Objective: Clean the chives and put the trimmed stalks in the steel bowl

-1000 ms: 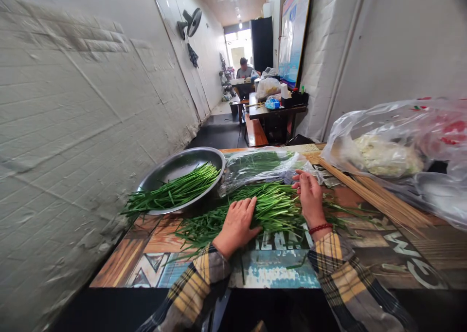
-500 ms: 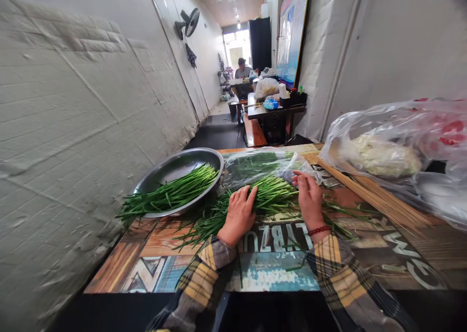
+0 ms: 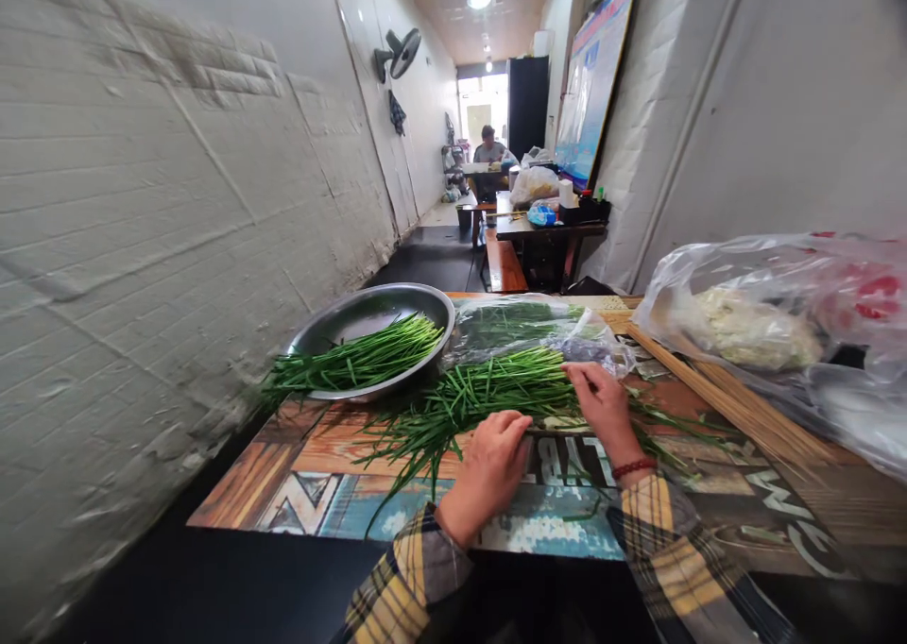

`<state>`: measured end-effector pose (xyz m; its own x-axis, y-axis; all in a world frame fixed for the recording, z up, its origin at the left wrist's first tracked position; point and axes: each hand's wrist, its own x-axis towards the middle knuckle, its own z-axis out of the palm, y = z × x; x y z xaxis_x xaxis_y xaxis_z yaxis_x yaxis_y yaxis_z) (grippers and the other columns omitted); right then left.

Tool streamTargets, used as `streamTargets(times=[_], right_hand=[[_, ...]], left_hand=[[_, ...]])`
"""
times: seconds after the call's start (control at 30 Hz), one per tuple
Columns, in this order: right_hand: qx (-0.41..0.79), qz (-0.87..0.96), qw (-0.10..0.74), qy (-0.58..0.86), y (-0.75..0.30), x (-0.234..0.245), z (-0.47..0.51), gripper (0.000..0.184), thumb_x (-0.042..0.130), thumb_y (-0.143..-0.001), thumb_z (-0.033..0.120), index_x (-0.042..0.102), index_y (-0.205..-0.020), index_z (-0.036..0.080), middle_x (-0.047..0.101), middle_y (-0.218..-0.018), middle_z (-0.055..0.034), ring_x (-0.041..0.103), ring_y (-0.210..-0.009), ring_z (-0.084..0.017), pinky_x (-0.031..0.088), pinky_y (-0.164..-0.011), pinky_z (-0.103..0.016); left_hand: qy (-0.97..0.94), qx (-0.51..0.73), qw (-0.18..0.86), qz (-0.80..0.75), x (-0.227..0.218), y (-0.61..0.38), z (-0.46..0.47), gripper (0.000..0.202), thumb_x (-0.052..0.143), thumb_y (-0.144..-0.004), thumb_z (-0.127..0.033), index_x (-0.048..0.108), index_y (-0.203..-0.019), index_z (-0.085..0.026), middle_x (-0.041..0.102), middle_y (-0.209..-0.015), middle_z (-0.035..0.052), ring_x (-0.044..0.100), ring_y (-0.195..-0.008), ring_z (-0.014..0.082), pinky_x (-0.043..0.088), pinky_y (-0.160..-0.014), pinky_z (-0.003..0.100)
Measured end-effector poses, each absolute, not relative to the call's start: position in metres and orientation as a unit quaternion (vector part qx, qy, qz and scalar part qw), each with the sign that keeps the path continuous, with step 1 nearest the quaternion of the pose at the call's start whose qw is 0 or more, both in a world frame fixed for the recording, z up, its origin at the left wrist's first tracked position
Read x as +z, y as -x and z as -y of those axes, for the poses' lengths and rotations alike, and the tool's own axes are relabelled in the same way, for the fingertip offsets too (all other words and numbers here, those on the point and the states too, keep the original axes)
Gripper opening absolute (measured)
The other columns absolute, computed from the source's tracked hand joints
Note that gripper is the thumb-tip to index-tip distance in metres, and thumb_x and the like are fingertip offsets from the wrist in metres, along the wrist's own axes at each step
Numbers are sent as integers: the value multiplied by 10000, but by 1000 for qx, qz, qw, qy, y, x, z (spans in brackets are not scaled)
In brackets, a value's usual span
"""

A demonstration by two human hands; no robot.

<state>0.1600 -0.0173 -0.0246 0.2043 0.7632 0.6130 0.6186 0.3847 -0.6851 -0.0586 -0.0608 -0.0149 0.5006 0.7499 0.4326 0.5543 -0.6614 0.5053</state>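
Observation:
A loose pile of garlic chives (image 3: 496,386) lies on the table, pale ends to the right and green leaves fanned out to the left. At the pale ends, my right hand (image 3: 602,408) has its thumb and fingertips pinched together on chives. My left hand (image 3: 492,474) is curled closed in front of the pile, near its leaves; what lies inside its fingers is hidden. Another bundle of chives (image 3: 383,353) rests in a metal basin (image 3: 333,328), its leaves hanging over the left rim. A clear plastic bag (image 3: 517,318) with more chives lies behind the pile.
Bamboo skewers (image 3: 729,398) lie on the right of the patterned table (image 3: 241,483). Beside them is a clear bag (image 3: 758,328) with pale food in it. A white wall (image 3: 142,247) runs along the left. Farther back, a person (image 3: 488,145) sits at another table.
My left hand has come off the top of the pile, towards me and right, and its fingers have curled. The right fingers have closed at the pale ends. Some leaves now trail nearer the front edge.

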Motion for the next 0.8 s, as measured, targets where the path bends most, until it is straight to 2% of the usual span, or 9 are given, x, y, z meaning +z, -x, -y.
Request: streamTargets(times=[0.17,0.27,0.43,0.53,0.67,0.8], right_hand=[[40,725,418,546,-161,-48,32,258,513,-901,330,703,-1049,238,672,-1100,-85,608,-1031,-247,468,-917,-413],[4,725,391,567,-160,-60,34,260,502,-879,235,707,-1038,223,664,-1088,-100,605,-1012,-252,478,-891,-414],[10,709,404,578,-153,-60,40,218,524,-880,276,734,-864,217,684,-982,-92,621,-931,-249,480,-861,-406],[89,693,449,557,-143,-55,56,277,499,-906,367,734,-938,225,693,-948,-84,639,-886,-234,496,-813,-368],[217,632,506,545,-123,-55,81,382,444,-924,467,709,-1058,227,686,-777,-48,628,-693,-206,502,-688,-339],[316,560,542,541,-107,-60,98,397,520,-862,545,729,-960,222,657,-676,-27,592,-598,-192,479,-597,-316]], left_hand=[[-817,324,257,-402,-32,63,74,281,573,-818,-105,643,-1081,-177,641,-1104,104,598,-1049,229,496,-925,387],[-806,333,263,-413,-38,66,75,258,586,-802,-105,660,-1039,-174,642,-1118,112,594,-1072,250,483,-941,420],[-799,376,248,-398,-40,69,74,225,550,-833,-118,656,-1024,-170,650,-1078,108,609,-1038,232,501,-924,406],[-785,435,201,-393,-42,71,76,249,516,-868,-141,625,-1088,-182,632,-1096,103,602,-1048,219,505,-931,401],[-757,502,100,-406,-41,75,81,330,470,-909,-158,548,-1226,-204,580,-1177,116,562,-1114,228,484,-963,434],[-747,519,59,-411,-33,80,83,343,450,-927,-154,527,-1256,-213,558,-1208,115,535,-1136,220,470,-971,418]])
